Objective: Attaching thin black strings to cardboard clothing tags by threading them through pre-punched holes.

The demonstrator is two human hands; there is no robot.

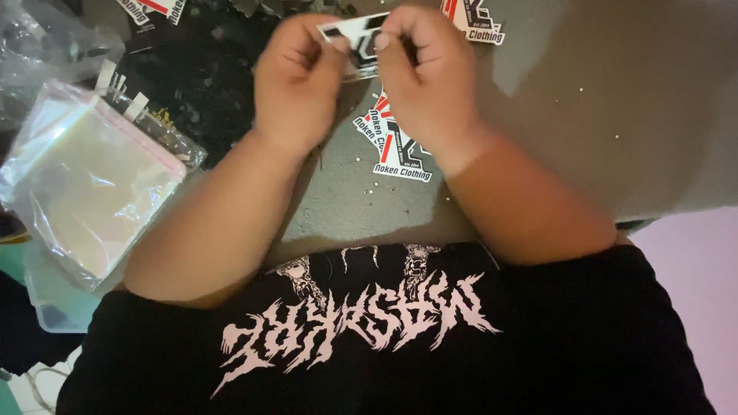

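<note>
Both hands are raised over a grey surface (pixel 615 100) and pinch one sticker (pixel 356 40), a white-edged piece with black print, between them. My left hand (pixel 296 81) grips its left end with thumb and fingers curled. My right hand (pixel 427 73) grips its right end the same way. Under my hands lies a small pile of red, white and black stickers (pixel 392 150). Another such sticker (pixel 477 23) lies at the top edge, right of my right hand.
A stack of clear plastic sleeves (pixel 92 180) lies at the left, with crumpled clear plastic (pixel 46 38) behind it. More stickers (pixel 150 9) sit at the top left on a dark cloth (pixel 207 69). A pale plastic box (pixel 54 300) is at lower left.
</note>
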